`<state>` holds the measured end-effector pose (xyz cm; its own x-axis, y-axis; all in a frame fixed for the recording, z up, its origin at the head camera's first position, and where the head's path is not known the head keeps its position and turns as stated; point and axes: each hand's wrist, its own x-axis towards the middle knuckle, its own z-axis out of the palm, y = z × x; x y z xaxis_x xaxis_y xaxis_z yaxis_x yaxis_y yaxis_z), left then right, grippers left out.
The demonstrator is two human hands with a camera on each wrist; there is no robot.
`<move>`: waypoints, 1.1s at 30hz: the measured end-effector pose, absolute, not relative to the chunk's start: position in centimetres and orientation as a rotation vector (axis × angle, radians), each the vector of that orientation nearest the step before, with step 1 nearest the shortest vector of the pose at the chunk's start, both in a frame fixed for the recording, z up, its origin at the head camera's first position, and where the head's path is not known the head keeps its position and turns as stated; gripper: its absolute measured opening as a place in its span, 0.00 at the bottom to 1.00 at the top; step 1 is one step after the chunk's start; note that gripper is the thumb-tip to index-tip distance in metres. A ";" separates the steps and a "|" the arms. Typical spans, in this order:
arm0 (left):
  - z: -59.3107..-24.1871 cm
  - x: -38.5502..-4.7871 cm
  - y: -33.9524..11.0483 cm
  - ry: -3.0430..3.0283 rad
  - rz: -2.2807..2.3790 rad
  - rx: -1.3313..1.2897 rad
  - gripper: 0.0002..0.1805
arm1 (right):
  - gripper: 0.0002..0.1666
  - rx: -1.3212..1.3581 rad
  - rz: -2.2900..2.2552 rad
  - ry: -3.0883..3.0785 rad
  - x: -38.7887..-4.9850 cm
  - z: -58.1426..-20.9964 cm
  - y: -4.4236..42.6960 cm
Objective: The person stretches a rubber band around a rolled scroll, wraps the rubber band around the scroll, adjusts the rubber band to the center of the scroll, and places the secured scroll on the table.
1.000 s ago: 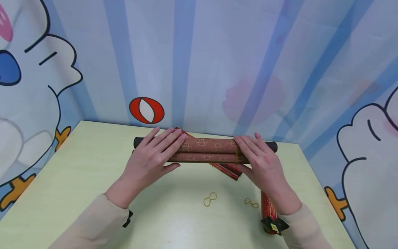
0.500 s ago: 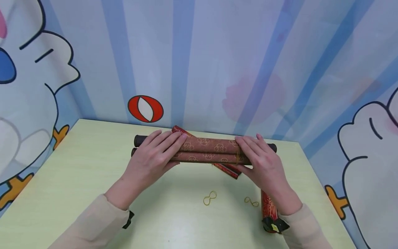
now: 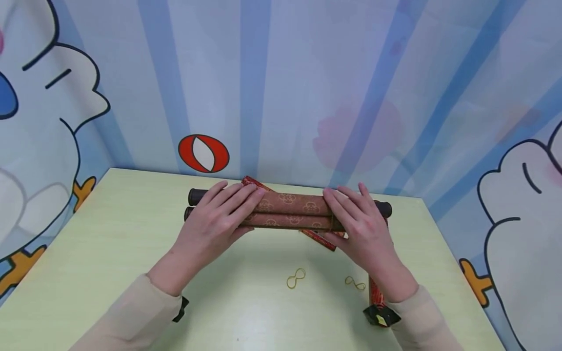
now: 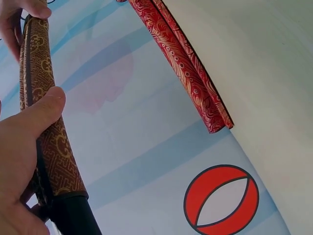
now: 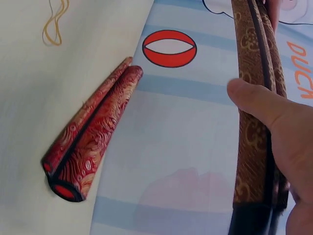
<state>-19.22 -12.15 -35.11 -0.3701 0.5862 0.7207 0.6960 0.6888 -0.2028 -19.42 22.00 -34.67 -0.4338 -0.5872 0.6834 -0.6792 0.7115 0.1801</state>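
Both hands hold a brown patterned hanging scroll (image 3: pixel 298 204) level above the table. It is rolled in from both sides into two parallel rolls with black rod ends. My left hand (image 3: pixel 215 219) grips the left part, its thumb lying along the near roll in the left wrist view. Toward the other end, my right hand (image 3: pixel 364 226) grips the scroll, fingers over the top and thumb on the near side. A thin yellowish band (image 3: pixel 331 223) circles the rolls beside the right fingers; the hand partly hides it. The right thumb (image 5: pixel 252 95) presses the brown cloth in the right wrist view.
A red patterned scroll (image 3: pixel 319 239) lies slantwise behind, partly covered by the brown one. Another red roll (image 3: pixel 375 292) lies under the right forearm. Two twisted rubber bands (image 3: pixel 296 278) lie on the pale table (image 3: pixel 246 312). A printed curtain (image 3: pixel 281 97) stands behind the table.
My right hand has slid a little to the left along the scroll, and the yellowish band has shifted slightly left with it. The left hand keeps its grip in nearly the same place.
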 end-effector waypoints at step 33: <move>-35.3 -18.7 -12.0 -2.070 -0.189 -0.992 0.47 | 0.58 0.934 0.189 -2.186 -18.9 -34.8 21.5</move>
